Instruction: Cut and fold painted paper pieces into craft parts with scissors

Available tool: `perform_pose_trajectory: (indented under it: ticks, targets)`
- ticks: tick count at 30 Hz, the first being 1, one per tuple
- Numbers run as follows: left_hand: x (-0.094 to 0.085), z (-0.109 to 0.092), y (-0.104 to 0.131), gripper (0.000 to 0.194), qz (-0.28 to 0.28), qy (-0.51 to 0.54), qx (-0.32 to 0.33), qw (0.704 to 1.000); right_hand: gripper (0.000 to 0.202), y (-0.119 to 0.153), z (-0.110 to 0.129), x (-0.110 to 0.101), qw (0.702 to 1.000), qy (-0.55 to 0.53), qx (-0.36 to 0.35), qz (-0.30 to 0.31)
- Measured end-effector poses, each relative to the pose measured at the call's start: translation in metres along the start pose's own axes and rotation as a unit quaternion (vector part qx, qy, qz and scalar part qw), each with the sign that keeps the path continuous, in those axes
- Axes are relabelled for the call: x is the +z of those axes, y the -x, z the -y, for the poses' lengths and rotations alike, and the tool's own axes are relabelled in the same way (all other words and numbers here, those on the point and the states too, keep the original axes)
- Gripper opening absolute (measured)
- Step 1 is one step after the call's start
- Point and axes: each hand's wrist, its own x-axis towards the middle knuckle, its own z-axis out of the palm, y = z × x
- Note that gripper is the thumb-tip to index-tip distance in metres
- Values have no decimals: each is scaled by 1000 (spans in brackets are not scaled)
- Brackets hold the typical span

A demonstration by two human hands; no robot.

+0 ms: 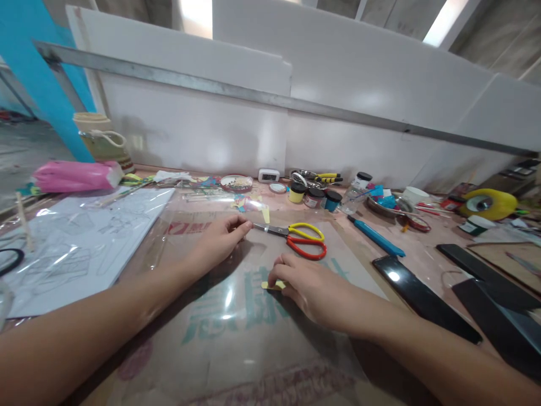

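A pair of scissors (279,230) with one yellow and one red handle lies past the middle of the sheet-covered work surface, handles to the right. My left hand (224,239) is closed, with thumb and forefinger pinched at the tips of the blades. The very ends of the blades are hidden by those fingers. Nearer to me, my right hand (313,290) has its fingers curled down on a small yellow strip (265,285), which looks like paper. Part of that strip is under the fingers. Another pale yellow piece (266,214) lies beyond the scissors.
White drawing sheets (93,242) lie left, near a pink packet (78,176). Along the back stand a small white clock (269,175), paint jars (297,193) and a clear bottle (357,189). To the right are a blue cutter knife (376,235) and a black phone (422,296).
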Motion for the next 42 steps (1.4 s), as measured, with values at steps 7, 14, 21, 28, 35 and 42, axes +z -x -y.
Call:
perform_pose_trajectory:
  ticks: [7, 14, 21, 28, 35, 42]
  targets:
    - [2, 1, 1, 34, 13, -21, -8, 1000, 34, 8, 5, 0, 999, 49, 13, 13]
    - [2, -2, 2, 34, 10, -40, -22, 999, 35, 22, 20, -9, 964, 260, 49, 21]
    - [2, -4, 2, 33, 9, -56, -36, 998, 37, 29, 29, -26, 972, 205, 66, 94]
    - [3, -7, 5, 34, 13, -64, -43, 997, 30, 19, 19, -25, 977, 184, 72, 74]
    - [3, -5, 4, 34, 12, -68, -32, 997, 26, 19, 10, -17, 977, 205, 30, 47]
    - [2, -2, 3, 33, 13, -62, -17, 998, 22, 22, 16, -22, 975, 216, 20, 51]
